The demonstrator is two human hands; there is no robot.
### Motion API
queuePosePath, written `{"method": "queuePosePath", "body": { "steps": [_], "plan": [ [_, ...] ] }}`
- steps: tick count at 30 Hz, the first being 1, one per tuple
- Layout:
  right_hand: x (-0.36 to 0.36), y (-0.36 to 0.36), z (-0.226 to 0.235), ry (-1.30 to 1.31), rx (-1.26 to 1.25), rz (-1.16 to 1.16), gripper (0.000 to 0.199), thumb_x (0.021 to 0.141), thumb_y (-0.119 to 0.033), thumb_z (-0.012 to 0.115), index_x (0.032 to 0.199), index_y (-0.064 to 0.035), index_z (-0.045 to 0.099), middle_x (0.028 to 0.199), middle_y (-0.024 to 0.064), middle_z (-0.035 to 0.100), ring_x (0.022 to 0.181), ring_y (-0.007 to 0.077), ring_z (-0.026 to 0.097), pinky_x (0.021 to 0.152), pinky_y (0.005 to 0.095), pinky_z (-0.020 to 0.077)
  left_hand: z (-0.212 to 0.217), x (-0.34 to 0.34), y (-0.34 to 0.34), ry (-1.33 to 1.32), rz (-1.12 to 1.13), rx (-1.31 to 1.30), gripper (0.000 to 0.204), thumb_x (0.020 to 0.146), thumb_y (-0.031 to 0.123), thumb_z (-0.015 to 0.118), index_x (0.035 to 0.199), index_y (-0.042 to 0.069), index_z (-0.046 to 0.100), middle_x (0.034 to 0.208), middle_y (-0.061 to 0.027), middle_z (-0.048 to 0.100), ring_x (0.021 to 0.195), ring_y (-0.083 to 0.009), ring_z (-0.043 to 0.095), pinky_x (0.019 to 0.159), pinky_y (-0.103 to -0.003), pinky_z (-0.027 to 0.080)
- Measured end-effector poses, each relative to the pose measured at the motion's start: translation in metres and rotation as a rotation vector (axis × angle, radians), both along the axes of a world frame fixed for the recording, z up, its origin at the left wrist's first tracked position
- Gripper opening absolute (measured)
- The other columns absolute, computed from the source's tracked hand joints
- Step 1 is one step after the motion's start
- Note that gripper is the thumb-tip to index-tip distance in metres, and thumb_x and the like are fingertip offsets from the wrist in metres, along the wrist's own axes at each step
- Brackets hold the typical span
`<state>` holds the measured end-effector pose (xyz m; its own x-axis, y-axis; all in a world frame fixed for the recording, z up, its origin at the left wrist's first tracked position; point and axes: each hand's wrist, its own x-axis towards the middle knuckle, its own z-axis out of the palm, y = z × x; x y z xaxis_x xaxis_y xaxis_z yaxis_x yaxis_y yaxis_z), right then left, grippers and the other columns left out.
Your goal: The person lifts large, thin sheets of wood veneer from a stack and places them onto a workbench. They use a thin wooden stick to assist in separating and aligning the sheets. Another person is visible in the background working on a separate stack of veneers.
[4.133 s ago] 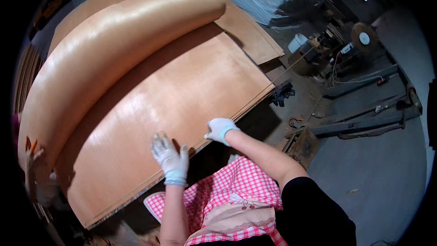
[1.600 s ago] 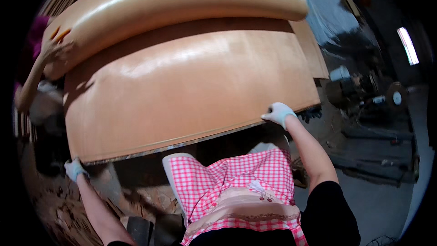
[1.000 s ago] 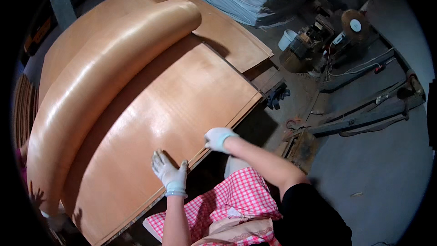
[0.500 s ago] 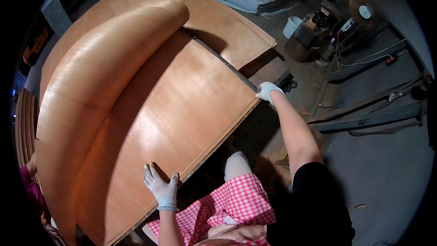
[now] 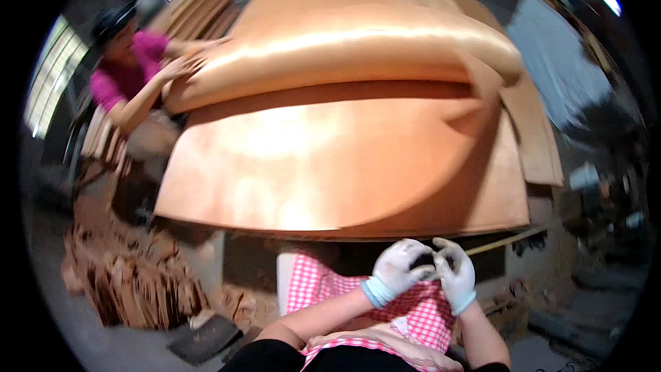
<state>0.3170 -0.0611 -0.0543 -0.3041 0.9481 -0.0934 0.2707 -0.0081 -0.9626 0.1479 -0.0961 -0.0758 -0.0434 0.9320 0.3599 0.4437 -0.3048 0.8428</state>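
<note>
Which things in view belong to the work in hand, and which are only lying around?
Apparently in use:
broad, glossy orange-brown sheet, right side curling;
long tan roll, touched by a co-worker's hand;
white-gloved left hand and right hand.

Apparently lying about:
ragged brown pile of thin scraps;
bluish-white sheeting at right.

Ragged brown scraps (image 5: 138, 286) at eight o'clock, pale plastic sheeting (image 5: 556, 62) at two
A dark flat piece (image 5: 203, 339) lies at seven, near the scraps; a blurred white bucket (image 5: 584, 176) shows at three, a bright barred panel (image 5: 54, 76) at ten.
</note>
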Motion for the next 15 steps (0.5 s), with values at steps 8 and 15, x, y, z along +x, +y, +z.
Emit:
{"method": "queuePosePath", "body": {
  "steps": [8, 15],
  "plan": [
    [-0.118, -0.048, 0.026, 0.265, -0.137, 0.175, 0.037, 0.090, -0.020, 0.064, 0.118, 0.0035, 0.059, 0.132, 0.0181, 0.054, 0.123, 0.0253, 0.051, 0.099, 0.0363, 0.0434, -0.019, -0.077, -0.072, -0.786, 0.332, -0.251, 0.004, 0.080, 0.003, 0.068, 0.084, 0.002, 0.067, 0.083, -0.0048, 0.063, 0.079, -0.0122, 0.060, 0.071, -0.028, 0.050],
    [-0.032, 0.056, -0.026, -0.554, -0.103, 0.389, 0.020, 0.088, -0.014, 0.063, 0.096, 0.0038, 0.067, 0.086, 0.0114, 0.069, 0.079, 0.0185, 0.065, 0.071, 0.0313, 0.0517, -0.074, -0.366, -0.162, -0.547, 1.264, -0.247, 0.009, 0.075, -0.004, 0.067, 0.076, 0.005, 0.068, 0.071, -0.0038, 0.065, 0.065, -0.0122, 0.059, 0.063, -0.028, 0.050]
  ]
}}
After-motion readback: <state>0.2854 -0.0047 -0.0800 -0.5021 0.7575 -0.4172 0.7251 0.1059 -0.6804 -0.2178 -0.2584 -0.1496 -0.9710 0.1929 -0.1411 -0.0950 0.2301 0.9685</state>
